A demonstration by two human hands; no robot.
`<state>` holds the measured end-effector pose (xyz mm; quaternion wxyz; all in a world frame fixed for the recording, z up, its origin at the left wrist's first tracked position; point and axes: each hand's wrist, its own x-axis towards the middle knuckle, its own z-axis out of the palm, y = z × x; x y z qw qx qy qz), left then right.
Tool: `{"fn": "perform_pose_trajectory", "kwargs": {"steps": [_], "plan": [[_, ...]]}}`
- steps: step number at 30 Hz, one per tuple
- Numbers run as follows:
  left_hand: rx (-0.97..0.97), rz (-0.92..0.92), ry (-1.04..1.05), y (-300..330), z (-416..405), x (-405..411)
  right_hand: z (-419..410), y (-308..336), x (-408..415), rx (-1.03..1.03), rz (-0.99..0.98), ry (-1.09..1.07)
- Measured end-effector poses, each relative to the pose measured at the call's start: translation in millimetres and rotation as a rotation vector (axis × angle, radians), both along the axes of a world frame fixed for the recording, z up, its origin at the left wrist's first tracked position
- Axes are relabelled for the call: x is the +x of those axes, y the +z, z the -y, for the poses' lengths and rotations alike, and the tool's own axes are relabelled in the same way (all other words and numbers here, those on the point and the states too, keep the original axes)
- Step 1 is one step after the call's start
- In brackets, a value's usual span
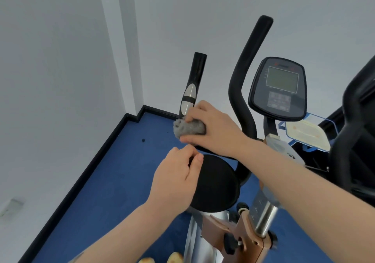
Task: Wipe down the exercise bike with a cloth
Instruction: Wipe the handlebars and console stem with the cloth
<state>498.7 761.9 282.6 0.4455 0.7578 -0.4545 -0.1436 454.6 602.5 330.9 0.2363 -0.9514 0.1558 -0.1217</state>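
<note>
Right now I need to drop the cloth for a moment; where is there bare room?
The blue floor between the black skirting and the bike's seat lies bare except one dark speck. Crowded: the handlebars, the console, and both hands, left and right holding the cloth.

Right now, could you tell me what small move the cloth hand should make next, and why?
Probably slide the cloth up the left handlebar. The right hand grips it bunched round the bar's base, below the silver pad, while the left hand holds the bar lower down, steadying it.
</note>
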Motion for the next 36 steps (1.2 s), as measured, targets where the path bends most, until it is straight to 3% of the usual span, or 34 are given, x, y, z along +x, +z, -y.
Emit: {"fn": "perform_pose_trajectory", "kwargs": {"steps": [4, 9, 13, 19, 23, 28, 33, 36], "plan": [[-0.006, 0.011, -0.001, -1.0, 0.7, -1.0, 0.9, 4.2, -8.4, 0.118, 0.01, -0.016], [0.015, 0.01, -0.015, 0.1, 0.4, 0.0, -12.5, 1.4, 6.6, 0.201, 0.174, -0.142], [0.007, 0.01, -0.013, 0.2, 0.7, -0.5, -2.8, 10.3, -4.9, 0.109, 0.029, -0.031], [0.028, 0.01, -0.01, -0.5, 0.7, 0.9, -19.3, 2.7, 10.3, 0.287, 0.181, -0.2], [0.044, -0.006, -0.011, 0.6, 0.2, -0.1, 2.4, 18.3, -21.6, 0.18, -0.066, -0.14], [0.035, -0.018, -0.006, -0.6, 0.4, 0.5, -14.0, 12.2, -14.3, 0.118, -0.007, -0.208], [0.05, -0.001, -0.029, 0.0, 0.5, 1.5, 0.5, 25.0, -68.5, -0.116, -0.237, -0.092], [0.038, -0.02, -0.026, -0.7, 0.6, 1.6, -8.6, 19.0, -62.0, -0.16, -0.171, -0.121]]}}
